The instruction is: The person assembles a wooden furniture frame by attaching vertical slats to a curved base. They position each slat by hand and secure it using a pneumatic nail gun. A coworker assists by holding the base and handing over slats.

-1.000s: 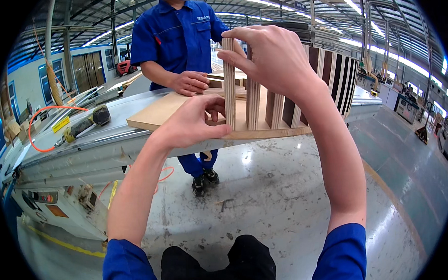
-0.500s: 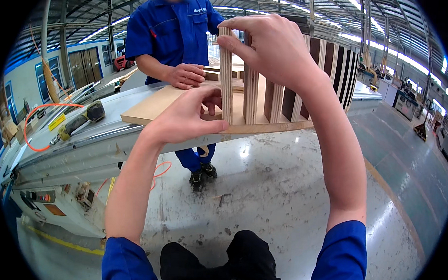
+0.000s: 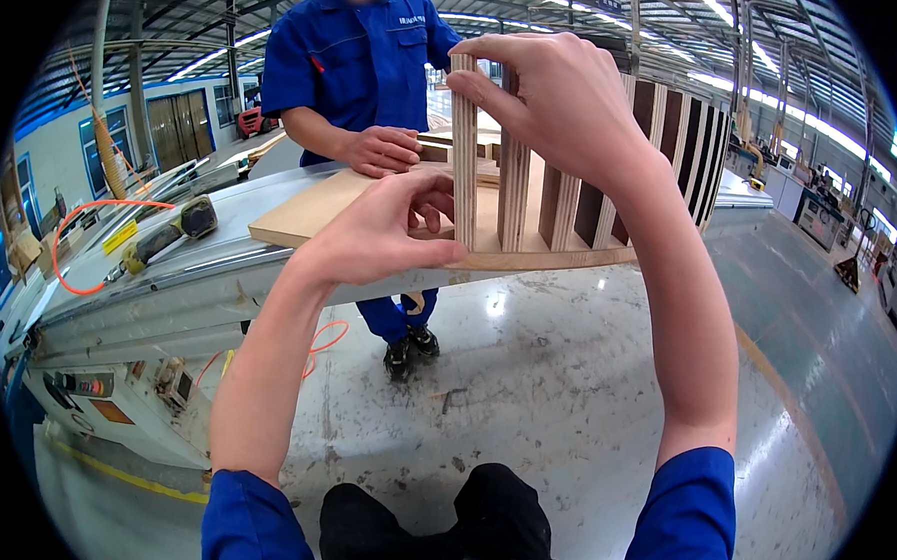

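A flat wooden board [image 3: 311, 210] carries a row of upright plywood slats. My right hand [image 3: 561, 105] grips the top of the nearest upright slat [image 3: 463, 171] between thumb and fingers. My left hand [image 3: 386, 227] rests on the board's near edge, thumb along the edge and fingers curled against the foot of that slat. Further slats [image 3: 560, 205] stand to the right, some with dark faces. Across the board, a person in a blue work jacket [image 3: 353, 61] stands with one fist [image 3: 382, 150] pressed on the board.
The board overhangs a long grey metal machine bed [image 3: 168, 288] with a control panel [image 3: 84, 384] low on the left. A hand power tool [image 3: 165, 238] with an orange cable [image 3: 70, 233] lies on the bed. Shiny concrete floor [image 3: 564, 385] lies below; factory machinery stands far right.
The view has closed in slightly on the board and slats. My right hand stays on the slat's top; my left hand has shifted a little along the board's edge.
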Available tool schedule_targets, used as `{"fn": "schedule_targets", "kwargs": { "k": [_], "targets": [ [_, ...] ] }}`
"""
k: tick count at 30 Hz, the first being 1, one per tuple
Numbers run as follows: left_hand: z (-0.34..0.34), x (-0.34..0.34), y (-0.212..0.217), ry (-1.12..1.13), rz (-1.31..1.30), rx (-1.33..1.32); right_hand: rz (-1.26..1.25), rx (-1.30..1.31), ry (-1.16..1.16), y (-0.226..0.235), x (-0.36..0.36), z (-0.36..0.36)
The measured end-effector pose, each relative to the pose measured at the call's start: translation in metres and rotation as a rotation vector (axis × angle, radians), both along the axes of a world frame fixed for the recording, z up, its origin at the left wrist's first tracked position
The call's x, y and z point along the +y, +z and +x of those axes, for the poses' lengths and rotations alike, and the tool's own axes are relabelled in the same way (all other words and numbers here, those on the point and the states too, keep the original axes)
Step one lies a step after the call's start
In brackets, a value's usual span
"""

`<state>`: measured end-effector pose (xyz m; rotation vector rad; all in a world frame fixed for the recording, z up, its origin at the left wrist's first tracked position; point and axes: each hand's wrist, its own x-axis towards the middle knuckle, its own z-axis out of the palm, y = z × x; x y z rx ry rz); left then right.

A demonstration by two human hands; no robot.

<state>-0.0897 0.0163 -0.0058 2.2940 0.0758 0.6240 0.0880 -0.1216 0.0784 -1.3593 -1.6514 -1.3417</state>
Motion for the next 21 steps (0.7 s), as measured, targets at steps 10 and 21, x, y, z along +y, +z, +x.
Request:
{"fn": "schedule_targets", "kwargs": {
  "k": [10,21],
  "targets": [
    [-0.0016,-0.0004,0.0006,-0.007,0.0,0.007,0.001,0.004,0.005,-0.0007,0.0008,0.0],
    [-0.0009,-0.0004,0.0006,-0.01,-0.087,-0.019,0.015,-0.025,0.005,-0.0009,0.0033,0.0028]
  ]
}}
